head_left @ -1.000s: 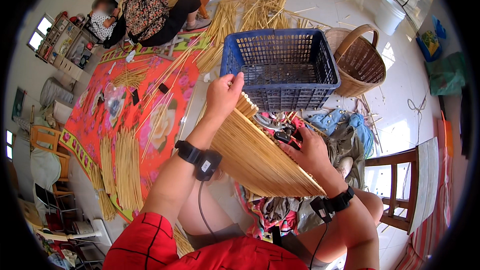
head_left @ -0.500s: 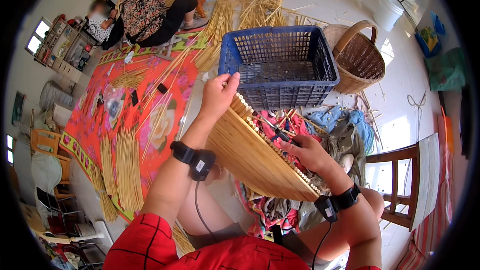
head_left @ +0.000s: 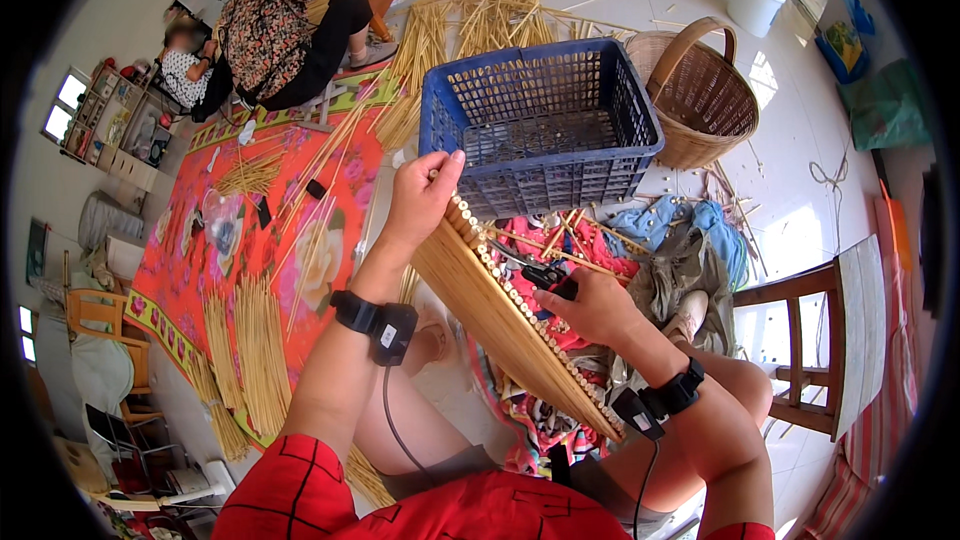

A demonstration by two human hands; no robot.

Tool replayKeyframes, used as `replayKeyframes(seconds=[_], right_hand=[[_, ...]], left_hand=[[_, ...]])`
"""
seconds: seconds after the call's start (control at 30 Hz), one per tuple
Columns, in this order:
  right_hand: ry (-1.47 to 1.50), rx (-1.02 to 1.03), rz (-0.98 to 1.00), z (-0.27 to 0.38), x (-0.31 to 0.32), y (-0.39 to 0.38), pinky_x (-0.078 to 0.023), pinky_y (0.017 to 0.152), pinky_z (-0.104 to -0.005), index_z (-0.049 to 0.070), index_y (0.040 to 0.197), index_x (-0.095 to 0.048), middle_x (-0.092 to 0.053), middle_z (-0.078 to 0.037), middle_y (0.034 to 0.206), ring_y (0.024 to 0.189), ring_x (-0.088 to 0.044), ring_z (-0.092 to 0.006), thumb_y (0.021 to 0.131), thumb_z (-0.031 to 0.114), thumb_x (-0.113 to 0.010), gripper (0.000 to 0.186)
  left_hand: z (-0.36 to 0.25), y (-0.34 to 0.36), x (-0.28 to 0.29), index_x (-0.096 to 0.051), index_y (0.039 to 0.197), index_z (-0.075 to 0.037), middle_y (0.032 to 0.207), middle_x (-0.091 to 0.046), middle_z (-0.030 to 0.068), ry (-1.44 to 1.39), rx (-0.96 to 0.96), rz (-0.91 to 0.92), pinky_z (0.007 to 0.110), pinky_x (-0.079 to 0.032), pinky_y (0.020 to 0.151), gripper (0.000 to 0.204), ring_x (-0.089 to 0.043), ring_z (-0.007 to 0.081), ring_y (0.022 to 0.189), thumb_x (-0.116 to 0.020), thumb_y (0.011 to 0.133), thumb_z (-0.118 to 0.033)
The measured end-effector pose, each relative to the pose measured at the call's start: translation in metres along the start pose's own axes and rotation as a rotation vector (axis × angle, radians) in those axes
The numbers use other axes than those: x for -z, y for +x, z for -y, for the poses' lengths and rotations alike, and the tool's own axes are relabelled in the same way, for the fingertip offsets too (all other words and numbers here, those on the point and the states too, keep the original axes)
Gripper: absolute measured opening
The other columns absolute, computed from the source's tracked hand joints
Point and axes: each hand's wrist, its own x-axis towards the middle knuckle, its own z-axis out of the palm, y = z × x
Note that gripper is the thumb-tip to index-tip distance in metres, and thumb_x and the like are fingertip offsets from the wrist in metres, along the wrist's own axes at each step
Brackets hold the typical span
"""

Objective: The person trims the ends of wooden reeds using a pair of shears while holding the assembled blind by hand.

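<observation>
A panel of pale yellow stalks (head_left: 497, 325), laid side by side with their cut ends along one edge, slants over my lap. Closed fingers of my left hand (head_left: 416, 198) grip its upper end, beside the blue crate. My right hand (head_left: 597, 308) is wrapped round a black-handled tool (head_left: 543, 273) with a slim, dark metal front part. That front part lies close to the row of cut ends; I cannot tell whether it touches them. Beneath the tool are loose stalk pieces (head_left: 575, 236) on a heap of coloured cloth (head_left: 612, 258).
An open blue plastic crate (head_left: 548, 172) stands just beyond my hands, beside a handled wicker basket (head_left: 705, 120). At right is a wooden stool (head_left: 800, 340). Bundled stalks (head_left: 262, 350) lie on a red floral mat (head_left: 300, 270). Two people (head_left: 275, 35) sit at the far left.
The panel has turned, so less of its broad face shows and its lower end sits lower. My right hand and the tool have shifted slightly left. The left hand keeps its grip.
</observation>
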Motion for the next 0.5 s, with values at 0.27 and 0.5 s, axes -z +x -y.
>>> replayKeyframes(seconds=[0.27, 0.5], right_hand=[[-0.238, 0.185, -0.346, -0.013, 0.003, -0.02, -0.045, 0.094, -0.0474, -0.003, 0.117, -0.058, -0.067, -0.021, 0.105, 0.103, -0.063, -0.0373, 0.083, 0.061, -0.07, 0.073], [-0.134, 0.277, -0.437, -0.01, 0.0, -0.019, -0.043, 0.095, -0.0482, -0.004, 0.119, -0.056, -0.063, -0.022, 0.108, 0.105, -0.06, -0.038, 0.084, 0.053, -0.073, 0.069]], left_hand=[[0.01, 0.006, 0.001, -0.059, 0.073, 0.002, 0.057, -0.049, 0.0011, 0.065, 0.024, -0.13, 0.031, -0.036, 0.052, 0.04, -0.042, 0.0082, 0.055, -0.062, 0.1, -0.029], [0.007, 0.005, -0.004, -0.063, 0.073, 0.0, 0.056, -0.058, 0.0104, 0.171, 0.079, -0.204, 0.037, -0.041, 0.053, 0.042, -0.052, 0.0209, 0.05, -0.062, 0.098, -0.034]])
